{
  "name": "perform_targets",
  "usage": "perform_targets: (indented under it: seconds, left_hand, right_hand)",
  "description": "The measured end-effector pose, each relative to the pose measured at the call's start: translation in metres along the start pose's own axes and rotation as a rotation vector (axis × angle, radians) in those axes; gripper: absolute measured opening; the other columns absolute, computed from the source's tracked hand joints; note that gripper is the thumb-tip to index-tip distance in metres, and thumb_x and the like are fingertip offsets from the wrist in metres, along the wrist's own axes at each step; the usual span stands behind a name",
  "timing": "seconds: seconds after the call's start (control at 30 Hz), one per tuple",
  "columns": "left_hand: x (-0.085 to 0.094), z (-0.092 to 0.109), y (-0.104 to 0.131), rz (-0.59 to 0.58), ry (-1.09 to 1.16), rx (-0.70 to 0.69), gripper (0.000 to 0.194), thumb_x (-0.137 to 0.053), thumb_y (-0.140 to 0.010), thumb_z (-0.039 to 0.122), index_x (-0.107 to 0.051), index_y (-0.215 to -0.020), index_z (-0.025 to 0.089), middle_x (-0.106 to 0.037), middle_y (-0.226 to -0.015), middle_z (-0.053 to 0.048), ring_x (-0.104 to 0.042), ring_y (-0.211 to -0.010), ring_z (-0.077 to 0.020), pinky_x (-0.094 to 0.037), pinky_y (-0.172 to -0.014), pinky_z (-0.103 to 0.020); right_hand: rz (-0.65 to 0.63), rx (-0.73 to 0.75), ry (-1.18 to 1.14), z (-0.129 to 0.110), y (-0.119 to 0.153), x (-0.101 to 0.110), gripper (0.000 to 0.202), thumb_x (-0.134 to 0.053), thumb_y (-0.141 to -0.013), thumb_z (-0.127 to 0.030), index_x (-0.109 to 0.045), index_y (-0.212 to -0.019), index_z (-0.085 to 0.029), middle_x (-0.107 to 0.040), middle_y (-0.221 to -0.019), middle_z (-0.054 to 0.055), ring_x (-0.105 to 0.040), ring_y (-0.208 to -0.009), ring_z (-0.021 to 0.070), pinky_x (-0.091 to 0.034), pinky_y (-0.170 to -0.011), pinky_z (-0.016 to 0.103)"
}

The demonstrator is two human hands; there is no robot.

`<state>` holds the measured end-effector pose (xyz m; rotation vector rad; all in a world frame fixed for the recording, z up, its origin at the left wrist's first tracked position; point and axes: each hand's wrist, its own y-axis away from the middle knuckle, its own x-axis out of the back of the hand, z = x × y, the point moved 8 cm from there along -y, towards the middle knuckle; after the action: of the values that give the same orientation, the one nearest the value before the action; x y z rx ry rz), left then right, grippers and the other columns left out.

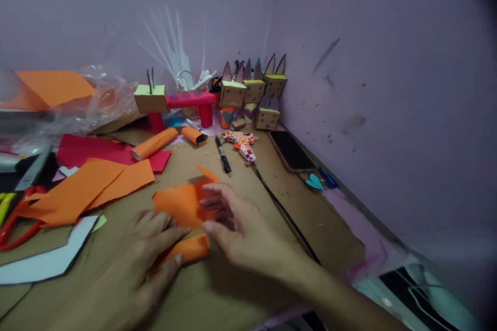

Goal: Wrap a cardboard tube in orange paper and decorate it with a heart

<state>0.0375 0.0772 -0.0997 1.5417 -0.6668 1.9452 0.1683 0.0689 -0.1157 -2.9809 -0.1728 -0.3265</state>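
My left hand [149, 251] rests low on the cardboard, its thumb and fingers closed about a small orange paper roll [195, 249]. Just beyond the roll, a piece of orange paper [180, 204] lies curled, its far edge lifting up. My right hand [235, 220] is at the right side of that paper, fingers half bent and thumb apart from them. Its fingertips are at the paper's raised edge; whether they press on it is hard to see. A hot glue gun [240, 144] with a patterned cover and a black marker [222, 155] lie farther back.
Flat orange sheets [83, 189], red-handled scissors [23, 217] and a white cut-out [58, 258] are at left. Two orange tubes [155, 144] lie behind. Cardboard animal figures [232, 94] stand along the wall. A phone [291, 151] and the glue gun's cable [285, 209] are at right.
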Motion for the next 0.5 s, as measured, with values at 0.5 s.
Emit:
perform_targets:
  seconds: [0.5]
  left_hand:
    - [0.012, -0.028, 0.015, 0.081, 0.419, 0.362, 0.033, -0.052, -0.078, 0.038, -0.058, -0.106, 0.023, -0.062, -0.105, -0.005, -0.053, -0.099, -0.0259, -0.041, -0.085, -0.037]
  right_hand:
    - [-0.105, 0.158, 0.416, -0.008, 0.016, -0.039, 0.049, -0.055, -0.070, -0.008, -0.043, -0.115, -0.023, -0.059, -0.105, 0.007, -0.056, -0.094, 0.0228, -0.046, -0.082, 0.039]
